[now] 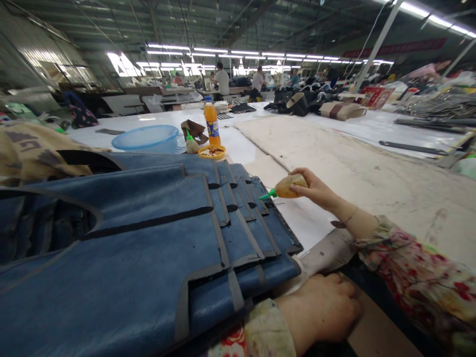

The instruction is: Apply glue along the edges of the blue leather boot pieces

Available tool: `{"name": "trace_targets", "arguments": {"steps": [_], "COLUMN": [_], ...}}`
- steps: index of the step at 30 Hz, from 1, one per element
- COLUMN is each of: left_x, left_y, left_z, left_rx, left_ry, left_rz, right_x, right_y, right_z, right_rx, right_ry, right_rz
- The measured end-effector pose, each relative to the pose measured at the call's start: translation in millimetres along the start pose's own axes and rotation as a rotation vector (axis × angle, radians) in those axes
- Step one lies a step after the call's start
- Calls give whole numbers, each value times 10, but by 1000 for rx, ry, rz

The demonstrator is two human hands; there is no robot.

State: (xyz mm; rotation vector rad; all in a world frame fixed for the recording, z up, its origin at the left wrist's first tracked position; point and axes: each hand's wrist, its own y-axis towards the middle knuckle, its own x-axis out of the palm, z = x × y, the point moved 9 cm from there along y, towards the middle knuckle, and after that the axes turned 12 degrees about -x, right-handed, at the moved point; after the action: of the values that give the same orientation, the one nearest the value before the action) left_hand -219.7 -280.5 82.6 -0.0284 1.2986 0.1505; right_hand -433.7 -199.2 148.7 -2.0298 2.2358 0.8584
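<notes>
My right hand (310, 186) is closed around a squeeze glue bottle (289, 187) with a green nozzle. The bottle lies nearly level, its tip just above the right edge of stacked blue leather-like panels (148, 282) with grey edges and dark slots. Low in the view, my left hand (320, 312) is closed, its back up and fingers curled, beside the near corner of the panels. Whatever those fingers hold, if anything, is hidden. Beneath the nozzle, the overlapping panel edges fan out in steps, and the rightmost edge looks dark and shiny.
Behind the panels stand a blue plastic basin (148, 139), an orange drink bottle (211, 121), a second green-tipped bottle (192, 145) and a yellow dish (211, 151). A beige sheet (353, 168) covers the table's right side. Dark pieces (286, 101) are heaped farther back; people work beyond.
</notes>
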Motion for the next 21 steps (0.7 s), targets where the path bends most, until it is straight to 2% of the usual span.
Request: {"name": "trace_targets", "arguments": {"steps": [6, 14, 21], "left_x": [-8, 0, -26], "left_y": [-8, 1, -11], "left_z": [1, -3, -6], "left_rx": [2, -2, -11], "left_ry": [-13, -21, -25], "left_rz": [4, 0, -13], "right_x": [38, -32, 10], "right_y": [221, 44, 276], "right_z": [73, -11, 146], "right_rx": [-58, 26, -20], "right_ry": [-35, 0, -29], "right_rz": [31, -74, 29]}}
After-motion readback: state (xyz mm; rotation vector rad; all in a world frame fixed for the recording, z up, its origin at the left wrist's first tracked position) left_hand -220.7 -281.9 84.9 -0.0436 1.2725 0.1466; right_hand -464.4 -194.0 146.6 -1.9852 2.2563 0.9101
